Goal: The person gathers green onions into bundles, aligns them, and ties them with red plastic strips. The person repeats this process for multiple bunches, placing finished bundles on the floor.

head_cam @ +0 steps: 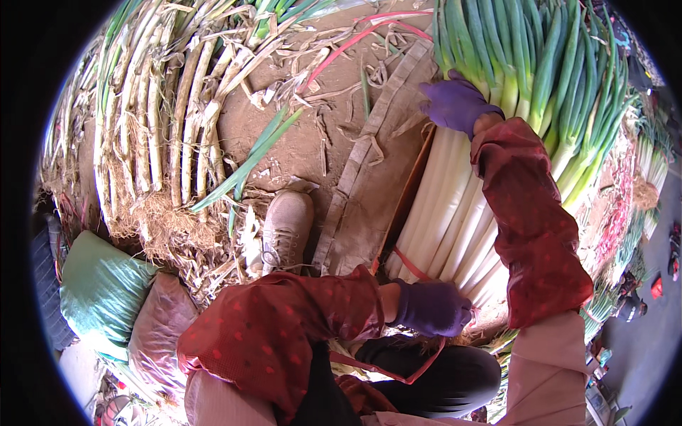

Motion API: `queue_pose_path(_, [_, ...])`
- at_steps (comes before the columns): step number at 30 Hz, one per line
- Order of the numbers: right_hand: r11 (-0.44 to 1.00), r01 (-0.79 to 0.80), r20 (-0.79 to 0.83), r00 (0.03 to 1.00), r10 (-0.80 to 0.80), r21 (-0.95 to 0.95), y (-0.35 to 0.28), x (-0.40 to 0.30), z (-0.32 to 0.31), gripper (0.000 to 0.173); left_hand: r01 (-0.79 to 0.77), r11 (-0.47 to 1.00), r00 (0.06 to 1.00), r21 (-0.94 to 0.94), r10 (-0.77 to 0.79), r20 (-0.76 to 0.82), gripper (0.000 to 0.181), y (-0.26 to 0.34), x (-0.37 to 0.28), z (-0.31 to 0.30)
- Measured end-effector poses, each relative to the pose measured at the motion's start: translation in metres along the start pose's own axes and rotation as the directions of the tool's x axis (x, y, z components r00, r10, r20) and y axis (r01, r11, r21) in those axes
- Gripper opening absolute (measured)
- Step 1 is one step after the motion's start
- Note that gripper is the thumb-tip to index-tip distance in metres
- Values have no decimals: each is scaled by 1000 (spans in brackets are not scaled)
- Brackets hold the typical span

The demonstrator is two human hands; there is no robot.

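A thick bundle of large green onions lies before me, white stalks toward me and green leaves away. My right hand, in a purple glove, touches the bundle's left edge where white turns to green; its fingers look spread. Closed in a fist at the lower, root end is my left hand, also gloved. A red strap crosses the lower stalks and disappears under that hand. More strap hangs in a loop below the fist, over my dark trouser leg. The root ends are mostly hidden.
Untrimmed green onions with dry skins and roots lie at left. A wooden-looking strip runs along the dirt floor beside the bundle. My shoe stands left of it. Green and pinkish cushion-like sacks sit at lower left. Another red strap trails across the floor.
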State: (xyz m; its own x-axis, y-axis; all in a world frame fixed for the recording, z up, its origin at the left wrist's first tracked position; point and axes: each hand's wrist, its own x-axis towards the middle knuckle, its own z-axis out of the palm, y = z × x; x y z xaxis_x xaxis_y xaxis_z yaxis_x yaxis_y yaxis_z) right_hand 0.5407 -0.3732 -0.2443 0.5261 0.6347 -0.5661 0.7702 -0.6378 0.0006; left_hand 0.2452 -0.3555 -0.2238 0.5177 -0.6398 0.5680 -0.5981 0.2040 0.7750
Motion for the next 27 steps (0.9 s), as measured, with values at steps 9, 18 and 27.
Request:
queue_pose_path(9, [965,146,-18,988,-154,-218,8,-33,31,19,57,974,998,-221,-62,-14,15,0,-10,11])
queue_pose_path(18, [972,72,-252,959,-129,-224,12,-42,30,22,9,1000,999,-18,-8,32,16,-1,-5,-9])
queue_pose_path(27, [948,303,-463,829,-314,-99,-98,-129,28,16,2,996,991,89,-14,132,12,1,-13,-4])
